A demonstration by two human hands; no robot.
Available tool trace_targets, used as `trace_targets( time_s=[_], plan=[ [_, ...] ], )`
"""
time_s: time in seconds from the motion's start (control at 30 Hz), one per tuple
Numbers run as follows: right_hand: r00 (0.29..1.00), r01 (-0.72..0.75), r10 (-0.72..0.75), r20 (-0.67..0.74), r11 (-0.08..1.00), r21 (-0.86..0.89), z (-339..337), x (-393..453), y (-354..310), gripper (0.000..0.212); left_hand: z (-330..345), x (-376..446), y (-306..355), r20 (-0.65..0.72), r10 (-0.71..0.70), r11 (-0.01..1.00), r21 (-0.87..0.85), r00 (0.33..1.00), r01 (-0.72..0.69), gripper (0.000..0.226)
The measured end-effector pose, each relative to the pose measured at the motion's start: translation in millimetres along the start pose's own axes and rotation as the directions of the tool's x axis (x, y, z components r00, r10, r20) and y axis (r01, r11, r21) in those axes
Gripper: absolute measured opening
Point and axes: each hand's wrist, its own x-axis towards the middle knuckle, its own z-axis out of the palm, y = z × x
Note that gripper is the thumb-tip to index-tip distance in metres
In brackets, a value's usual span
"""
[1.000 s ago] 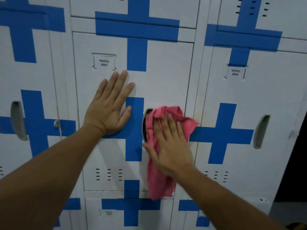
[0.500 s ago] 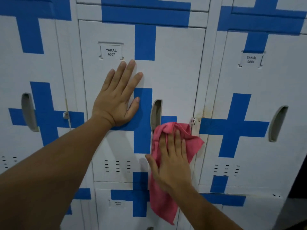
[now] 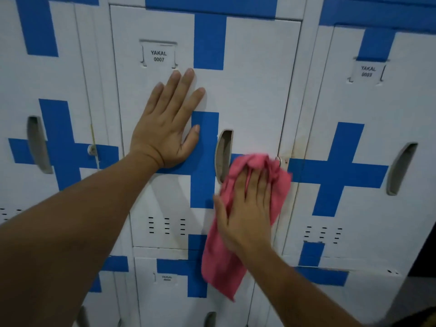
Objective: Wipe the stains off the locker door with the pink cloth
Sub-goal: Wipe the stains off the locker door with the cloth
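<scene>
The pink cloth lies pressed flat on the locker door, just right of its recessed handle, under the spread right hand. Wiping is mid-stroke. Brownish stains at the door's right edge likely need the next pass. The left hand, open and empty, braces left of the handle; bare door remains above.

Your locker door had a label card reading "YAKAL 0007". The right-hand neighbour's card read "YAKAL", number blurry, looked like 0003. The lower card was unreadable.
</scene>
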Motion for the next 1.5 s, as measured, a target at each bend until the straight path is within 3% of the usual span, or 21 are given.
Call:
trace_targets(
  time_s=[0.1, 0.23, 0.37, 0.43, 0.57, 0.63, 0.8, 0.93, 1.0, 1.1, 1.17, 1.37, 1.5],
  plan=[
    [0.997, -0.037, 0.039, 0.061, 0.999, -0.037, 10, -7, 3, 0.088, 1, 2, -1, 0.000, 0.007, 1.000, 0.002, 1.000, -0.007, 0.069],
    [0.982, 0.093, -0.101, -0.157, 0.994, -0.057, -27, 56, -10, 0.085, -1, 0, 0, 0.008, 0.003, 1.000, 0.005, 1.000, -0.003, 0.069],
    [0.958, 0.105, -0.129, -0.256, 0.989, -0.104, -56, 102, -15, 0.079, -1, 1, 0, 0.002, 0.001, 1.000, -0.011, 1.000, -0.001, 0.068],
    [0.962, 0.127, -0.139, -0.236, 0.990, -0.066, -45, 82, -9, 0.078, -1, 0, 0, -0.009, 0.002, 1.000, -0.002, 1.000, -0.002, 0.068],
    [0.992, 0.101, -0.093, 0.085, 0.991, -0.091, 10, -13, 10, 0.083, 0, 1, -1, 0.001, 0.010, 1.000, 0.004, 1.000, -0.010, 0.069],
    [0.988, 0.072, -0.057, 0.144, 0.992, -0.107, 23, -33, 14, 0.082, 0, 0, -1, -0.004, 0.008, 1.000, -0.003, 1.000, -0.008, 0.069],
    [0.981, 0.125, -0.145, -0.127, 0.980, -0.154, -17, 44, -5, 0.080, 0, 0, 0, -0.016, 0.010, 1.000, 0.005, 1.000, -0.010, 0.068],
    [0.973, 0.070, -0.089, -0.214, 0.993, -0.095, -41, 82, -20, 0.079, 0, 0, 0, -0.016, 0.001, 1.000, 0.000, 1.000, -0.001, 0.068],
    [0.980, 0.073, -0.080, -0.184, 0.996, -0.045, -35, 64, -17, 0.078, -1, 0, 1, -0.007, -0.006, 1.000, 0.001, 1.000, 0.006, 0.069],
    [0.999, 0.045, -0.043, 0.024, 0.998, -0.048, -2, -1, 0, 0.080, 0, 1, 1, -0.007, -0.002, 1.000, -0.006, 1.000, 0.002, 0.069],
    [0.996, 0.039, -0.031, 0.087, 0.994, -0.098, 20, -33, 15, 0.081, 1, -1, 0, -0.007, -0.002, 1.000, 0.000, 1.000, 0.002, 0.069],
    [0.984, 0.153, -0.163, -0.068, 0.980, -0.128, -22, 38, 1, 0.081, 0, 0, 0, 0.014, -0.003, 1.000, 0.011, 1.000, 0.003, 0.070],
    [0.981, 0.114, -0.127, -0.149, 0.989, -0.096, -53, 88, -22, 0.080, -1, 1, 1, 0.007, -0.001, 1.000, 0.011, 1.000, 0.001, 0.070]
  ],
)
